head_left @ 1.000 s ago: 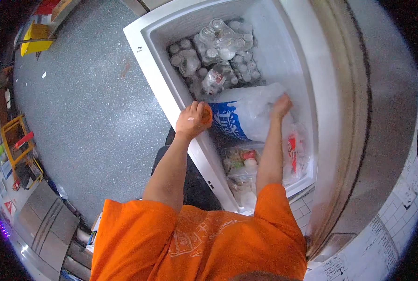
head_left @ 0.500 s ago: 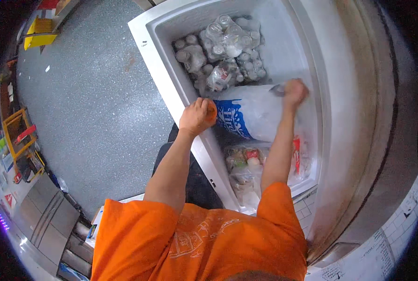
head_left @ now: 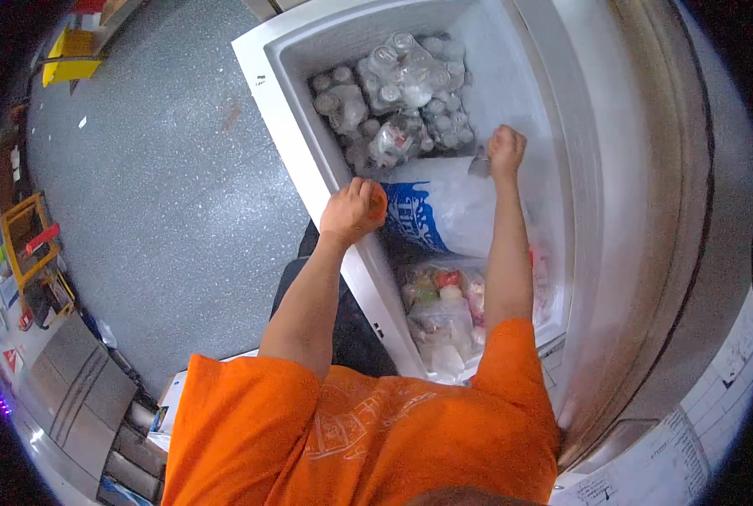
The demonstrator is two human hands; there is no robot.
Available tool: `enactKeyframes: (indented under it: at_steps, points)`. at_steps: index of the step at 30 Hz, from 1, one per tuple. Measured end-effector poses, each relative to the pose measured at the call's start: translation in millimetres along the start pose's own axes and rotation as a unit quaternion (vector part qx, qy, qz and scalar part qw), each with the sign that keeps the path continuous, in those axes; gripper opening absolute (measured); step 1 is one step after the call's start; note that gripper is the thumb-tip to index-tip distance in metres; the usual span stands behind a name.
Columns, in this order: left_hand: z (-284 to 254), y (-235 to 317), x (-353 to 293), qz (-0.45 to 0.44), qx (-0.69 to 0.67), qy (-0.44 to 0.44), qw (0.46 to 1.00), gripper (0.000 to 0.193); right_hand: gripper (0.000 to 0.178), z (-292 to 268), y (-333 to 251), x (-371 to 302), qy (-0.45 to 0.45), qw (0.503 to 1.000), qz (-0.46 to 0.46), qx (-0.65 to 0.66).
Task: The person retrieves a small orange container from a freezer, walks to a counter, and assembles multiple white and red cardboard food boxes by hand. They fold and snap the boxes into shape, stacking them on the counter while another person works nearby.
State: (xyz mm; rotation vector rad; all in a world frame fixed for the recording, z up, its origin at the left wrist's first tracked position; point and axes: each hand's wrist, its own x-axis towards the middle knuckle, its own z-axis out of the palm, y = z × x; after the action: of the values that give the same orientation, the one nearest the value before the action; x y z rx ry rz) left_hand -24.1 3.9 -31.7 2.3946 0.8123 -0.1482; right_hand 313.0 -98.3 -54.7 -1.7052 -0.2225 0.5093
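Inside the open chest freezer (head_left: 290,126), wrapped bottle bundles (head_left: 410,80) crowd the far-left corner. Big white bag (head_left: 465,211) with blue print, probably ice, lies crosswise mid-freezer, printed end toward the left edge. Bagged food (head_left: 440,320) sits by the near edge. Left hand (head_left: 348,212) is at the left edge, fingers curled round an orange cup (head_left: 378,203). Right hand (head_left: 506,152) is at the bag's far side, fingers clenched on what looks like the handle of a grey scoop (head_left: 479,164); blade is by the bag's far right corner, load not readable. Status: bag in place, scoop and cup both in hand, so that part's done. Cup fill can't be read, so what's left is unclear. My read: mid-job, neither item put down.
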Motion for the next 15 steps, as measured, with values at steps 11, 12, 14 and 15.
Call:
enactKeyframes:
  at_steps: [11,12,14,15]
  points:
    - [-16,10,3,-0.006,0.009,-0.037,0.999,0.065,0.031,-7,19,15,0.031,0.981,-0.105,-0.162]
    - [-20,11,7,-0.008,0.006,-0.033,0.999,0.065,0.031,4,-13,15,0.03,0.993,-0.067,-0.098]
    - [-16,11,-7,-0.011,0.001,-0.029,1.0,0.066,0.026,-7,-45,1,-0.008,0.997,-0.076,0.024]
    - [-13,9,-5,-0.003,0.001,-0.018,1.0,0.066,0.023,-17,-30,-1,-0.016,0.995,-0.096,0.015]
